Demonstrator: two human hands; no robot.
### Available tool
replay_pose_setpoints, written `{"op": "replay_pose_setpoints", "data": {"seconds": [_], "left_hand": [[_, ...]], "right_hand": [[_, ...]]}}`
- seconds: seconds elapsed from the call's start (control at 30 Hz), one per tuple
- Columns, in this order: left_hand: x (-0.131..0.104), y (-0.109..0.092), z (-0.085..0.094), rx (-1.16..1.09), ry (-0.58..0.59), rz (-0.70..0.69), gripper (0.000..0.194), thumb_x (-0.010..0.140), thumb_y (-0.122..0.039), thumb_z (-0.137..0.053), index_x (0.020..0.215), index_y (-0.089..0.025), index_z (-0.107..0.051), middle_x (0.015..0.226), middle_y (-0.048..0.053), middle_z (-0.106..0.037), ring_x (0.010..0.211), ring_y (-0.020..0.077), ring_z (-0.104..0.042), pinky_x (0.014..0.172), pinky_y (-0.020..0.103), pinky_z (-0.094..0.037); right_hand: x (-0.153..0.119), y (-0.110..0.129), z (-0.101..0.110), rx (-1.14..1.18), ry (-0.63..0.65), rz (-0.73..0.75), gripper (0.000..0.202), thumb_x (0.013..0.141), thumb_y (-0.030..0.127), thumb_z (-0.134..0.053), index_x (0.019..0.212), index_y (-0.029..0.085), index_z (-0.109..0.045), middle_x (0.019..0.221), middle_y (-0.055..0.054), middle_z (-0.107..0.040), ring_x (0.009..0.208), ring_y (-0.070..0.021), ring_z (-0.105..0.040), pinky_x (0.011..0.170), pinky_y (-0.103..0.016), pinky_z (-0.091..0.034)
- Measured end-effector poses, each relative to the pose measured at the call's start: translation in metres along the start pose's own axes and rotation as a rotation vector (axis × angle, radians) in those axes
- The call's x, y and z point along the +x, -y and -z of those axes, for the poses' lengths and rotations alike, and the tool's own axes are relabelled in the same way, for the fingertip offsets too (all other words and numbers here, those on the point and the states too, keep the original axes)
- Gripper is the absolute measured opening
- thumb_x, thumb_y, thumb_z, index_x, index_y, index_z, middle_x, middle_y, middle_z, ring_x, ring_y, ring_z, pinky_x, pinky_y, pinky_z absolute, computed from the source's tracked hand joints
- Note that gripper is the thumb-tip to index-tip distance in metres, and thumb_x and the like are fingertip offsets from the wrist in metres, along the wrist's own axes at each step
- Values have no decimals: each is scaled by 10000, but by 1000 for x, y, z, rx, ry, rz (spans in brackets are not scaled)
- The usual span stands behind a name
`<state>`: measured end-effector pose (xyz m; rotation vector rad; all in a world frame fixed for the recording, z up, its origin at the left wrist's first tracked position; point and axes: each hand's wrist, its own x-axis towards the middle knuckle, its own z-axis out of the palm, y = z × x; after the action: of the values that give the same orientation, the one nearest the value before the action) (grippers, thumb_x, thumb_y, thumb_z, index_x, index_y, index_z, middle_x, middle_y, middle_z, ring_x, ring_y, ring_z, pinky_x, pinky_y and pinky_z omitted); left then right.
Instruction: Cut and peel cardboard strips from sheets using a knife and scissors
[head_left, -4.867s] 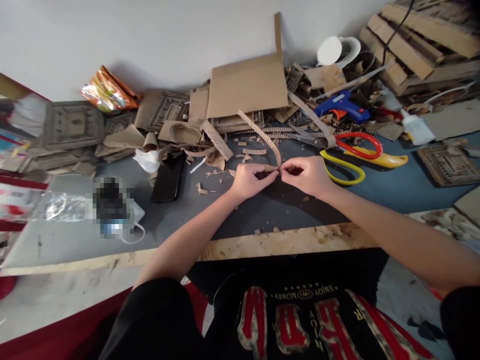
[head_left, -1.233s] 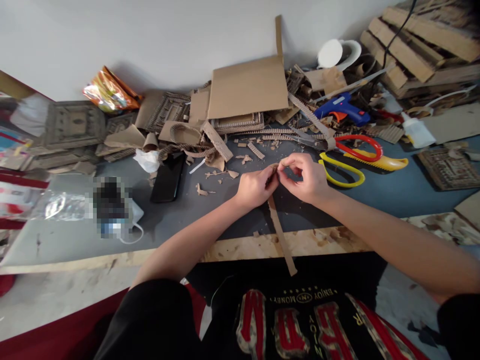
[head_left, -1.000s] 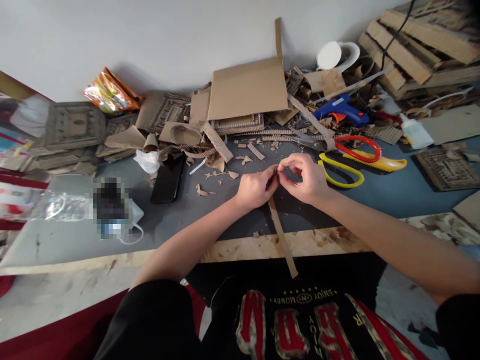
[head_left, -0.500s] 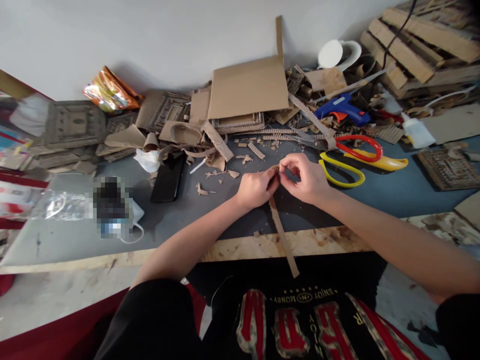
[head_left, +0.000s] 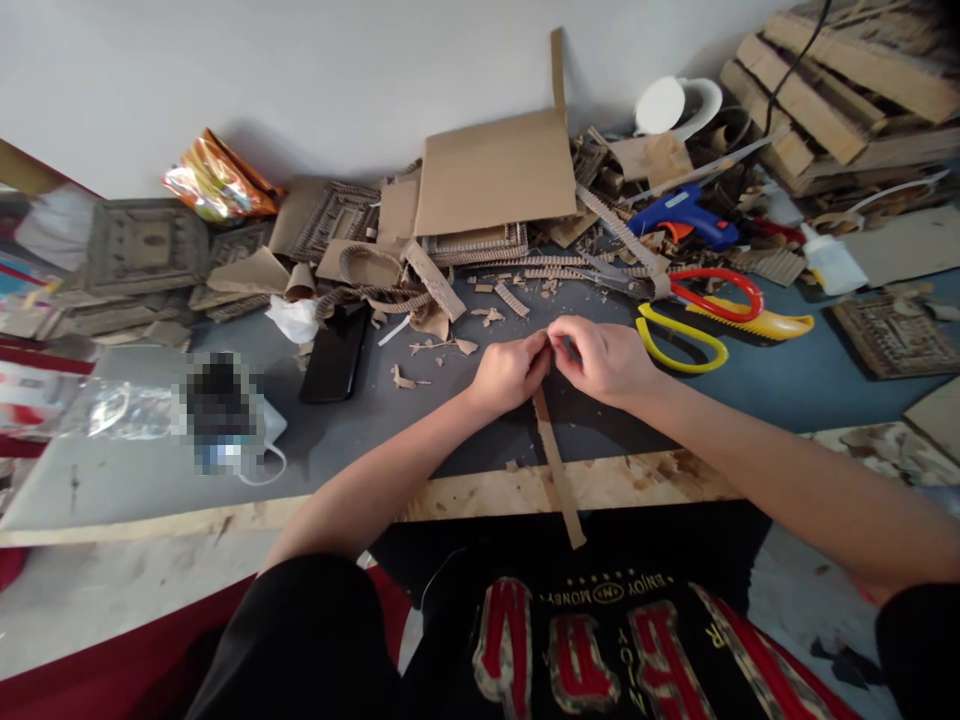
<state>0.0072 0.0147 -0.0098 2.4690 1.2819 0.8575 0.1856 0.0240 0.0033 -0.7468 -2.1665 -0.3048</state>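
Note:
A narrow cardboard strip (head_left: 556, 465) runs from between my hands down over the table's front edge toward my shirt. My left hand (head_left: 510, 372) is closed around its upper end, thumb and fingers pressed together. Against those fingertips, my right hand (head_left: 596, 358) pinches at the same end of the strip. The fingers hide most of that upper end, so its exact shape there cannot be made out. Just right of my right hand lie large scissors (head_left: 682, 355) with one red and one yellow handle loop.
Cardboard scraps and a flat cardboard sheet (head_left: 495, 175) crowd the back. A blue glue gun (head_left: 686, 217), a white glue bottle (head_left: 832, 262) and a yellow-handled tool (head_left: 772, 322) are at right. A black phone (head_left: 334, 355) lies left; small scraps (head_left: 405, 378) dot the grey tabletop.
Both hands have shifted very slightly left, still pinching together. The strip's lower end has swung a little left.

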Motion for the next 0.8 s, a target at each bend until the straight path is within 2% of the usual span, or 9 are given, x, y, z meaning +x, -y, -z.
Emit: {"op": "replay_pose_setpoints", "data": {"seconds": [0.07,0.13,0.23,0.33,0.47,0.57,0.67,0.8], "left_hand": [[0,2,-1,-10,-20,-4,138,904,-176,-486,846,-168,-611,652,0,-660,540,113,-590,523,207,-397],[2,3,-1,-42,-44,7,145,894,-155,-491,789,-170,-590,627,-12,-641,529,102,-573,533,201,-395],[4,1,-1,-87,-100,12,210,900,-150,-489,704,-169,-559,588,-20,-615,505,88,-545,528,193,-379],[5,-1,-1,-95,-137,16,246,899,-149,-496,659,-169,-547,574,-23,-611,500,86,-542,517,191,-368],[5,-1,0,-98,-120,28,252,895,-137,-504,649,-170,-547,569,-29,-607,498,82,-544,510,186,-367],[4,-1,0,-140,-116,-23,243,914,-143,-488,687,-168,-570,599,-24,-628,529,79,-574,540,179,-403],[4,-1,-2,-174,-142,-62,188,931,-146,-472,829,-154,-629,656,-9,-666,592,83,-621,586,171,-443],[2,0,-1,-167,-160,-27,194,919,-163,-488,1021,-129,-649,680,7,-678,612,108,-632,602,194,-465]], "right_hand": [[0,1,0,-17,37,16,134,925,147,-459,1041,191,-510,835,-13,-724,583,-121,-643,519,-257,-432],[0,2,1,36,55,-51,135,918,152,-480,1039,189,-529,831,-5,-723,588,-115,-644,518,-249,-436],[0,-1,3,91,13,-132,92,891,151,-536,958,200,-574,830,-3,-723,691,-123,-674,602,-237,-485],[-1,-5,4,21,-30,-54,72,892,163,-570,905,207,-626,867,-9,-735,783,-141,-681,697,-255,-511],[-2,-8,5,-34,-35,0,105,901,195,-598,980,200,-667,880,-13,-740,761,-139,-669,680,-266,-499],[-1,-6,6,-48,-26,-16,91,915,207,-580,934,195,-668,881,-16,-739,755,-136,-666,671,-267,-485],[1,-2,5,-66,-10,-57,116,925,199,-550,858,191,-644,801,-8,-723,699,-131,-653,634,-269,-461],[1,1,2,-136,18,-63,144,934,202,-527,832,187,-628,696,-2,-692,637,-143,-637,602,-292,-430]]}}
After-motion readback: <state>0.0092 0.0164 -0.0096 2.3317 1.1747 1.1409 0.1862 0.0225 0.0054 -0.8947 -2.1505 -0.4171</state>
